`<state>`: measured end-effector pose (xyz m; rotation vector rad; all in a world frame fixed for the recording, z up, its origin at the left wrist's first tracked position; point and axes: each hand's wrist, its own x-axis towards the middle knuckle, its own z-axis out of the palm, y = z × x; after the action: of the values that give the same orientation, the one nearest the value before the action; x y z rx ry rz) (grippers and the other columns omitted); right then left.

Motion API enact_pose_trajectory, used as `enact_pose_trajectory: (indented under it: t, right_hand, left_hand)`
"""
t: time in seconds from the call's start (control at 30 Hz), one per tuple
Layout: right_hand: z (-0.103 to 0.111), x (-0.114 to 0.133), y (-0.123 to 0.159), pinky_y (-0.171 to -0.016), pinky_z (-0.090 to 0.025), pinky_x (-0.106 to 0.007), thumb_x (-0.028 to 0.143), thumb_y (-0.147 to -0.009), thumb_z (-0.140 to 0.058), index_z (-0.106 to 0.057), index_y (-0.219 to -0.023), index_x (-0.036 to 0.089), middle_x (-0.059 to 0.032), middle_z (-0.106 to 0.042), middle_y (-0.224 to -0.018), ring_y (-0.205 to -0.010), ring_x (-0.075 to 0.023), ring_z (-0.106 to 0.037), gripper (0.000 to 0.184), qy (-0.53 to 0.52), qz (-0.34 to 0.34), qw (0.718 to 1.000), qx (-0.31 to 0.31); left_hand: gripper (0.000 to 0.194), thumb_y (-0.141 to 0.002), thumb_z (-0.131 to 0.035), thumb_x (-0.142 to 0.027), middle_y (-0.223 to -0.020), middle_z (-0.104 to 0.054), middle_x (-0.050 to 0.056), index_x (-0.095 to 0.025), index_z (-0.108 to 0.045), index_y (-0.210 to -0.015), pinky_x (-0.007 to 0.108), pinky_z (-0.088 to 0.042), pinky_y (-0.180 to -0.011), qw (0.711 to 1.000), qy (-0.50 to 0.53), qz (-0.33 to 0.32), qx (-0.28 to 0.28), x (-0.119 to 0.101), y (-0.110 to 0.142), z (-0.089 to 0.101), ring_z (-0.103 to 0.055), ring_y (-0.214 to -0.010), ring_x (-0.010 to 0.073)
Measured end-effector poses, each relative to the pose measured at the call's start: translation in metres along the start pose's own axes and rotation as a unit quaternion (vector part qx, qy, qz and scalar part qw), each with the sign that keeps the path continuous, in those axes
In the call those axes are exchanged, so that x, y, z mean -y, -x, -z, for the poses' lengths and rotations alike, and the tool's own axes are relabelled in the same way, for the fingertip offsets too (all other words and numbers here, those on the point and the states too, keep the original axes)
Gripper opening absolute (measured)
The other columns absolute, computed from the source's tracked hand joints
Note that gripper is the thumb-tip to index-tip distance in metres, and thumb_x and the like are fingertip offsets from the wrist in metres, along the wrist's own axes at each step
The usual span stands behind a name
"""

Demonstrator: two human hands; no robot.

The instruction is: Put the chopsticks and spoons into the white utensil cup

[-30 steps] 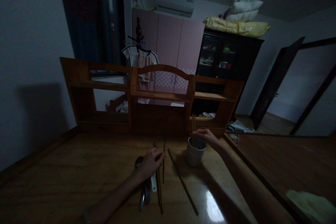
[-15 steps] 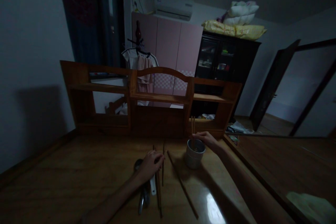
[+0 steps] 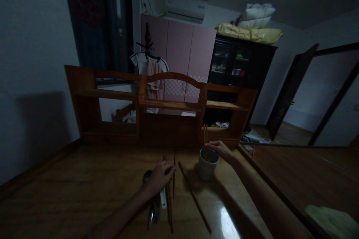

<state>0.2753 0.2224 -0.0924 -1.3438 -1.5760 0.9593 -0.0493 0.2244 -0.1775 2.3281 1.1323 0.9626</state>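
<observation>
Two slim light-wood chopsticks point(image 3: 206, 134), standing nearly upright right of centre in the frame, lower ends inside a grey-white tapered cup point(image 3: 206, 170). Pinched near the cup's rim between thumb and fingertips of the right hand point(image 3: 221, 149), its forearm slanting in from the lower right. Small pale dots point(image 3: 208, 160) inside the cup, too dim to identify. Left hand point(image 3: 160, 176) just left of lower centre, palm down, fingers curled, any grip impossible to tell. Beneath and beside it, partly hidden: a pair of long brown wooden chopsticks point(image 3: 169, 209), a white-handled utensil point(image 3: 163, 198) and a shiny metal-handled utensil point(image 3: 150, 218), all pointing toward the bottom of the frame. At that hand's fingertips, contact unclear, a single thin dark-brown stick point(image 3: 174, 185); further right, a longer brown wooden stick point(image 3: 194, 196), lying diagonally, upper end left of the cup. All on a glossy yellow-brown wooden tabletop point(image 3: 70, 179). Across the middle of the frame, a brown wooden open shelf unit point(image 3: 171, 104).
</observation>
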Motion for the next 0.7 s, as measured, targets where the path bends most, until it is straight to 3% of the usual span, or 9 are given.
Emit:
enact_pose_trajectory:
  t: [0.2,0.7]
  right_hand:
    - [0.008,0.008,0.0,-0.056,-0.031,-0.024,0.057,-0.072,-0.07,-0.073,-0.071,0.013,-0.0001,-0.054,-0.068,-0.061,-0.0107,-0.044,0.044,0.012,0.029,0.999,-0.009]
    - [0.006,-0.002,-0.001,-0.053,-0.028,-0.024,0.06,-0.071,-0.069,-0.075,-0.077,0.013,-0.0006,-0.057,-0.069,-0.06,-0.011,-0.046,0.047,0.038,0.016,0.999,-0.002]
  left_hand:
    - [0.034,-0.092,-0.044,-0.039,-0.085,-0.066,0.006,-0.021,-0.07,-0.08,0.032,-0.042,-0.084,1.0,-0.003,0.007,0.001,0.004,-0.001,-0.003,-0.059,-0.09,0.0215]
    - [0.033,-0.092,-0.045,-0.037,-0.085,-0.066,0.006,-0.021,-0.069,-0.077,0.031,-0.041,-0.084,1.0,0.006,0.007,0.005,0.001,0.0,-0.001,-0.059,-0.09,0.0214]
